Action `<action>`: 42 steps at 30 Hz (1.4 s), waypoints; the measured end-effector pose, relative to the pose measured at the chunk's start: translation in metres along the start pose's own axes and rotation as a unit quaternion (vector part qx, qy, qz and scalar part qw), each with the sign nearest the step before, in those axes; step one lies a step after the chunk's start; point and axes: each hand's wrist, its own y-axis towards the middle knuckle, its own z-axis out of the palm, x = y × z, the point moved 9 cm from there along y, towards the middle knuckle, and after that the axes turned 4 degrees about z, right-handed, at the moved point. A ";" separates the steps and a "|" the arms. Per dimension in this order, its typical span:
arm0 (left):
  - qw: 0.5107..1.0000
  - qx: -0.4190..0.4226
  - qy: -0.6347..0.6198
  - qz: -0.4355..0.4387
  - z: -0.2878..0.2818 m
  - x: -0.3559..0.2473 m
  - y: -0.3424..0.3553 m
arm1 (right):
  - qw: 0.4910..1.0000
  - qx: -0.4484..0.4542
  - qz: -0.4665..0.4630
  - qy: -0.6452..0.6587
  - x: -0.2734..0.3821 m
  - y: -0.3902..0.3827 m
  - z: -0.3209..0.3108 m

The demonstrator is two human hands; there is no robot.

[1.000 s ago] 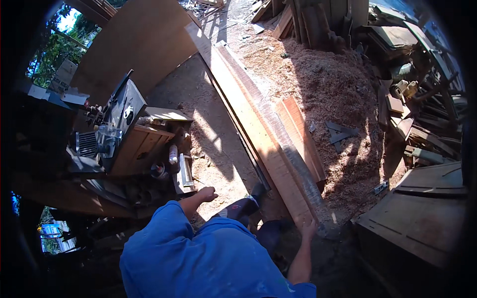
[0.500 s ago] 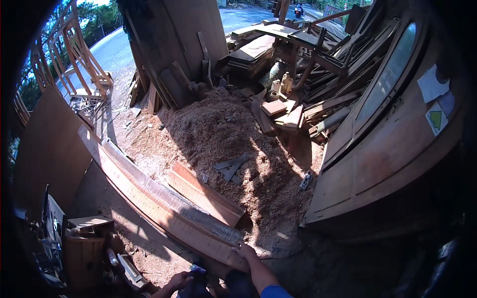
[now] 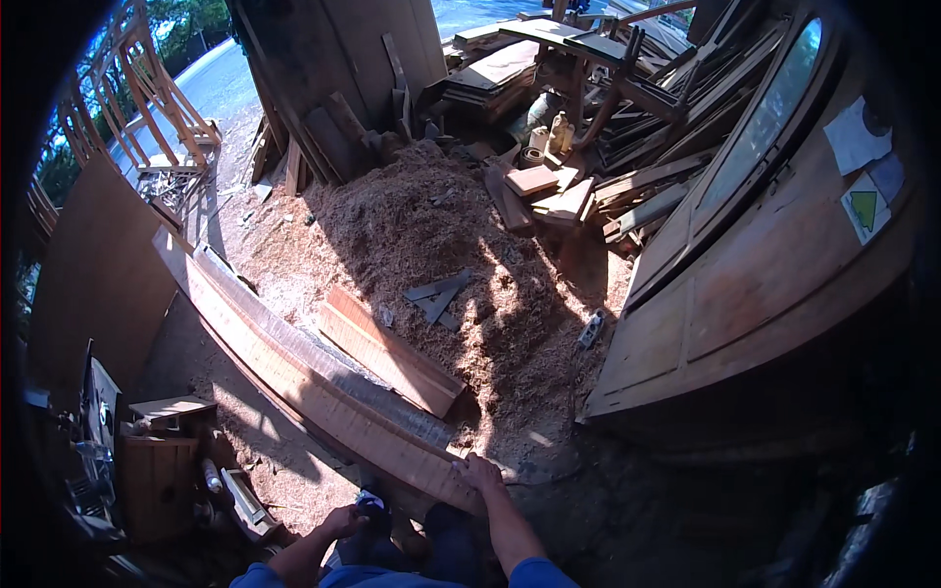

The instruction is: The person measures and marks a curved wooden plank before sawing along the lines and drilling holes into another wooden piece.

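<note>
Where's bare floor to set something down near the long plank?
Bare dirt floor lies between the long plank and the wooden cabinet, by the left hand. Right hand rests on the plank's end. Beyond it: sawdust pile and short board, crowded.

I count two hands, left [image 3: 343, 519] and right [image 3: 480, 472], one long plank [image 3: 323, 392], one shorter board [image 3: 387, 351], one sawdust heap [image 3: 441, 225] and one wooden door panel [image 3: 745, 294].
</note>
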 end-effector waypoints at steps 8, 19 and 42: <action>0.993 -0.056 -0.057 0.087 -0.052 -0.088 0.034 | 0.990 -0.124 0.067 -0.002 -0.159 -0.014 -0.064; 0.997 0.052 0.011 0.047 0.024 -0.024 0.021 | 0.827 -0.254 0.266 0.425 -0.362 -0.116 0.017; 0.999 0.033 0.012 0.010 -0.009 -0.048 0.018 | 0.646 -0.217 0.310 0.663 -0.257 -0.125 0.093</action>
